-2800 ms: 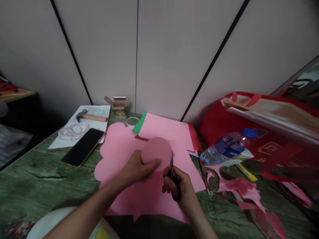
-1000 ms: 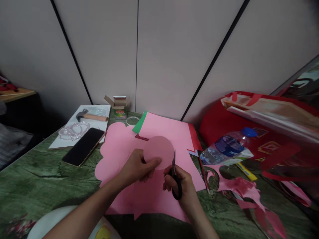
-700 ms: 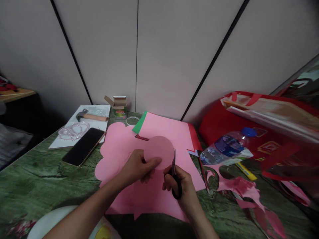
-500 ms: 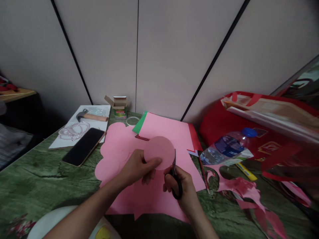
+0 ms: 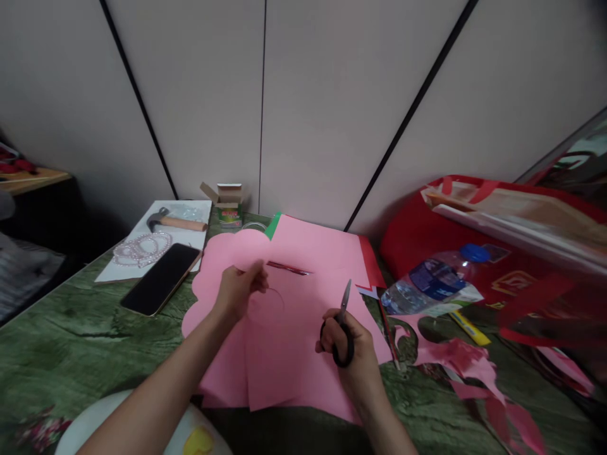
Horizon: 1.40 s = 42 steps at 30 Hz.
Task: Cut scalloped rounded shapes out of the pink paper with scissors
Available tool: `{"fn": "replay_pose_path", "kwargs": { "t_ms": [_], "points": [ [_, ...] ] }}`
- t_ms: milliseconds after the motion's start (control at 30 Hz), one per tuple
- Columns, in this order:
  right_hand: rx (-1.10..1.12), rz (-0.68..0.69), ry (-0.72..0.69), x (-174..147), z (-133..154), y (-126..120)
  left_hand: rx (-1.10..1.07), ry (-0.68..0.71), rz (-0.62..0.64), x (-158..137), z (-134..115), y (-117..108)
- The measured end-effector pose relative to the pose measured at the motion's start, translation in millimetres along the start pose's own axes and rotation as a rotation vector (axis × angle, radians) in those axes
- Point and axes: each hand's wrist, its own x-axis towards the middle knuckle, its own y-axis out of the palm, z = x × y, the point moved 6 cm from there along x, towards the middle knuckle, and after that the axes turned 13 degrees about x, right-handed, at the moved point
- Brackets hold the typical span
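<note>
My left hand point(image 5: 241, 289) is closed, thumb and fingers pinched at the upper left of a loose pink paper sheet point(image 5: 289, 360). A thin curved line shows on the sheet beside the fingertips. In my right hand point(image 5: 348, 344) are scissors point(image 5: 347, 297) with black handles, blades pointing up and looking closed, apart from the sheet. Pink paper circles point(image 5: 253, 241) lie overlapping at the upper left of the pink pile. A slim dark red stick, perhaps a pencil point(image 5: 289, 268), rests on the paper beyond my left hand.
A phone point(image 5: 161, 278), a hammer point(image 5: 177, 221) and a beaded string point(image 5: 142, 248) lie left. Behind is a small open box point(image 5: 230, 212). At right are a water bottle point(image 5: 431, 278), a red bag point(image 5: 408, 221), a yellow cutter point(image 5: 469, 327) and pink paper scraps point(image 5: 467, 360).
The pink circle has left my left hand and lies on the upper part of the pile. My left hand moved left onto the sheet; the scissors moved slightly right, away from the paper.
</note>
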Motion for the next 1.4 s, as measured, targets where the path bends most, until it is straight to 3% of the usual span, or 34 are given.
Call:
{"fn": "replay_pose_path", "kwargs": {
  "t_ms": [100,267,567,667,867,1067,1233,1333,1400],
  "points": [
    [0.038,-0.037,0.005,1,0,-2,-0.043,-0.073,-0.144,23,15,-21],
    [0.048,-0.039,0.019,2,-2,-4,0.022,-0.086,-0.187,34,22,-30],
    [0.161,-0.177,0.096,9,-10,-16,0.585,0.242,0.028,15,14,2],
    [0.243,-0.261,0.168,15,-23,-29,0.744,0.295,0.073,16,21,8],
    [0.252,-0.292,0.213,22,-37,-40,0.88,0.359,0.101,22,26,16],
    [0.239,-0.27,0.191,25,-41,-41,0.762,0.295,0.107,22,22,17],
    [0.201,-0.183,0.106,20,-31,-25,0.473,0.197,0.201,8,16,28],
    [0.165,-0.064,0.073,8,-17,-4,0.244,0.18,0.194,-6,5,36],
    [0.148,0.094,0.068,1,-8,14,0.121,0.188,0.175,-17,-2,41]
  ]
}}
